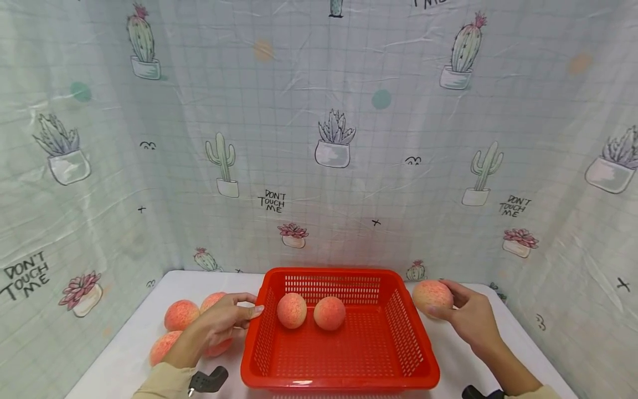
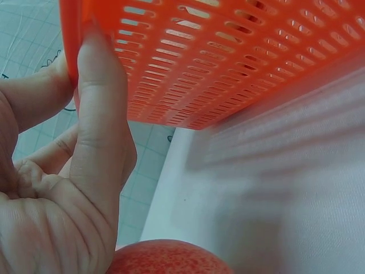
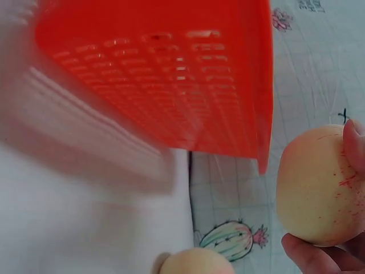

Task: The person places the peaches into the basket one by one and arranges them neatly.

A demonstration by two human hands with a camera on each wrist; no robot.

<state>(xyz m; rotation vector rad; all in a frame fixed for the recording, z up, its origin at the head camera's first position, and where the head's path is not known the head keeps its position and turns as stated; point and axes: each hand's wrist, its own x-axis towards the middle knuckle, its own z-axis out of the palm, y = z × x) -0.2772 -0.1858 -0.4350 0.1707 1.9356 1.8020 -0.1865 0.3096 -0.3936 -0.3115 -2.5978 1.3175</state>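
A red plastic basket with slotted walls stands on the white table. My left hand pinches its left rim between thumb and fingers; the left wrist view shows the thumb against the outer side. Two peaches lie inside the basket toward the back left, one yellowish pink and one redder. Beyond the right rim, my right hand grips a pale yellow and pink peach, held up off the table. In the right wrist view this peach is apart from the basket wall.
Several more peaches sit on the table left of the basket, partly hidden by my left arm. Another peach lies on the table at the right. A cactus-print curtain encloses the back and both sides.
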